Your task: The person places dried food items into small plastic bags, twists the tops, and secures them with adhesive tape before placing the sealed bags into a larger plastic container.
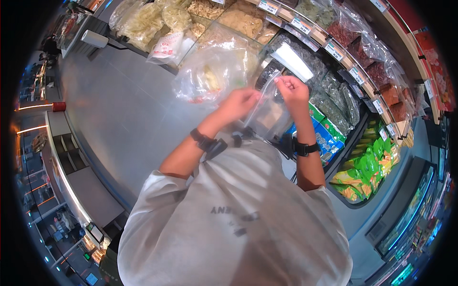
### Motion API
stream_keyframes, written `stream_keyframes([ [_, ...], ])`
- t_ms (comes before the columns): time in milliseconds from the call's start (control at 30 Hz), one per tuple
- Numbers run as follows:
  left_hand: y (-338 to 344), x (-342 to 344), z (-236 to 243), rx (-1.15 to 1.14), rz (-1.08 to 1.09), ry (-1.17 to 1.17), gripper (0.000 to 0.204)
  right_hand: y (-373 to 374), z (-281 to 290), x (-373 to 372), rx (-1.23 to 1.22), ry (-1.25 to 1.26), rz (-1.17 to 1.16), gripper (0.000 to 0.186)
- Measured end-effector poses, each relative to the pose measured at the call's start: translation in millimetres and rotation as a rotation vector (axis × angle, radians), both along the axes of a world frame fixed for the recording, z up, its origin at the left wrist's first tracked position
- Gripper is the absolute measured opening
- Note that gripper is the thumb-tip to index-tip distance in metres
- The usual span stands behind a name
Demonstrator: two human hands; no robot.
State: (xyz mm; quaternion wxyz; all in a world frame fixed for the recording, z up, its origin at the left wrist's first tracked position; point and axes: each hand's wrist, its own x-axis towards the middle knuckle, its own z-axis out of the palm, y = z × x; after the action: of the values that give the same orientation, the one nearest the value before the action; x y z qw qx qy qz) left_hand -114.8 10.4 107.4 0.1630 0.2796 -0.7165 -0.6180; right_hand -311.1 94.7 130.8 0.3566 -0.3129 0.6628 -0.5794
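Observation:
A clear zip-seal plastic bag (267,110) hangs in front of my chest, its pale seal strip slanting up to the right. My right hand (293,89) is closed in a pinch on the upper end of that strip. My left hand (242,102), slightly blurred, pinches the bag's other side lower down. Something light brown shows in or through the bag; I cannot tell which. Just beyond my left hand lies a large, crumpled clear plastic bag (202,76) with pale contents. A white flat object (292,62) rests on dark goods beyond my right hand.
Bins of dried goods (241,23) and dark bagged goods (334,90) fill the display ahead. Blue packets (329,138) lie beside my right forearm, green-yellow packets (365,174) farther right. A shelf with price labels (334,51) curves behind. Grey floor (124,105) stretches left.

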Motion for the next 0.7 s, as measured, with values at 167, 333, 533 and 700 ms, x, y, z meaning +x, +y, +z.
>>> stream_keyframes([
  [167, -1, -2, 3, 0.361, 0.071, 0.083, 0.026, 0, 29, 20, -0.226, 1.017, -0.428, 0.025],
  [333, -1, -12, 0, 0.290, 0.060, 0.083, 0.018, 17, 6, 46, -0.059, 0.565, -0.138, 0.028],
  [533, 2, -24, 1, 0.269, 0.101, 0.025, 0.015, 27, -27, 30, -0.044, -0.044, -0.003, 0.022],
  [700, 2, -29, -14, 0.326, 0.032, -0.078, 0.011, 33, -48, 26, -0.096, -0.197, 0.010, 0.014],
])
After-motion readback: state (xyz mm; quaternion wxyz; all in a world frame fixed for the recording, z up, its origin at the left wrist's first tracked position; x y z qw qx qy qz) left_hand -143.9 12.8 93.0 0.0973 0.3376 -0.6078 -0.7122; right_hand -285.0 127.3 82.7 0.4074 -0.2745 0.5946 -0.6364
